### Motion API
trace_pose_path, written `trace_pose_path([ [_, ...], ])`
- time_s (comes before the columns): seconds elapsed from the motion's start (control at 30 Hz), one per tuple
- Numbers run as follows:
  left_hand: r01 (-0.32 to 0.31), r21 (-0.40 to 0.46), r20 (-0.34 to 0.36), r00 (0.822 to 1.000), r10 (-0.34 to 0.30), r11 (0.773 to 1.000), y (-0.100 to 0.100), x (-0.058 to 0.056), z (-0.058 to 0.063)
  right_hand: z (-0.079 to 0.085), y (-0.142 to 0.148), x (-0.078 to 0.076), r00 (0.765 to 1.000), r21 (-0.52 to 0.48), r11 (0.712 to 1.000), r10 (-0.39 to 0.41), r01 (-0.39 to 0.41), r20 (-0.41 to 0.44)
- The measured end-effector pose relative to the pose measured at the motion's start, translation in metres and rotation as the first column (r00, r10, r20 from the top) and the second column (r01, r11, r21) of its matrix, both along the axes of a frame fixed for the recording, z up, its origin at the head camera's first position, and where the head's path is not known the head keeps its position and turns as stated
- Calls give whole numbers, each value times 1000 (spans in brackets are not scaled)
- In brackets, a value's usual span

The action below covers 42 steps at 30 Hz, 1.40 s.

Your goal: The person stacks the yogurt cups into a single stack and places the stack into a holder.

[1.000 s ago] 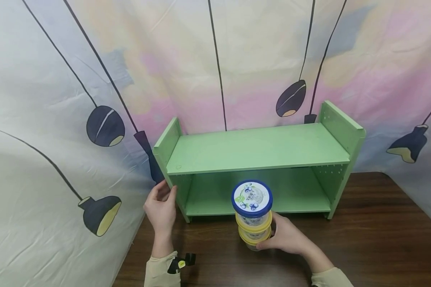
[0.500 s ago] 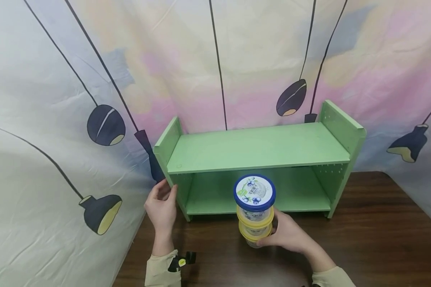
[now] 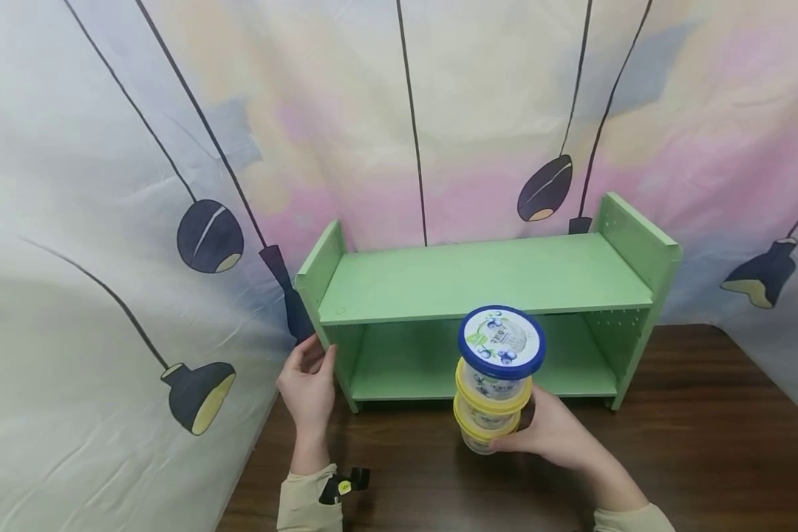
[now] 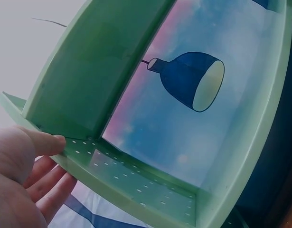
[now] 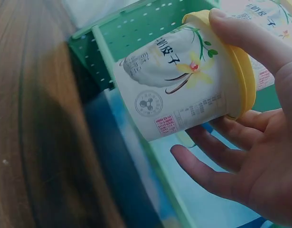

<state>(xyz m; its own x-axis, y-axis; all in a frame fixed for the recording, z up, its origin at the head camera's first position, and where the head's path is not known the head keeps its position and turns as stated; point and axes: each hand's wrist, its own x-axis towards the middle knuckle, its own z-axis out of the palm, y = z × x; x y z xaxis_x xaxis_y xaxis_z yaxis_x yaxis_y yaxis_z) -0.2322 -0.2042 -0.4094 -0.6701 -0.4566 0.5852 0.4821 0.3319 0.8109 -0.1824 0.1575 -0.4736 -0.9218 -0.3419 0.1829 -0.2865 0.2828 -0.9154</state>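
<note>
My right hand (image 3: 564, 434) grips a stack of three plastic yogurt tubs from the right, thumb and fingers round the lowest one. The top tub (image 3: 502, 343) has a blue lid with blueberries printed on it; two tubs with yellow lids (image 3: 493, 405) sit beneath. In the right wrist view, the bottom tub (image 5: 169, 83) is white with a yellow flower print, and the thumb presses at its lid. My left hand (image 3: 310, 388) pinches the front edge of the left side panel of a green shelf (image 3: 479, 281). The left wrist view shows the thumb inside that panel (image 4: 131, 178), fingers outside.
The shelf has two levels and raised side panels with rows of small holes. It stands on a dark brown wooden table (image 3: 691, 436). Behind and to the left hangs a cloth (image 3: 93, 310) printed with lamps.
My right hand has lifted the stack and moved it rightward, tilting its top slightly to the right. The left hand keeps its hold on the shelf panel. The head view has shifted a little.
</note>
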Motion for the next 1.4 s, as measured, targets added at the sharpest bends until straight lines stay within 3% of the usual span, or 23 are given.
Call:
trace_pose_path([
  [0.23,-16,12,-4,1000,16,1000,-2,1,-4,32,3,6,999,55,998,-4,7,-41],
  [0.73,2,-11,-32,999,-2,1000,1,-3,-2,122,4,4,997,115,993,2,6,-74],
  [0.93,-8,-9,-27,1000,8,1000,0,-2,-2,154,0,-2,991,149,989,12,9,-135],
  [1.4,-12,-10,-45,999,11,1000,2,-4,-2,208,-10,-25,993,97,995,49,-38,-109],
])
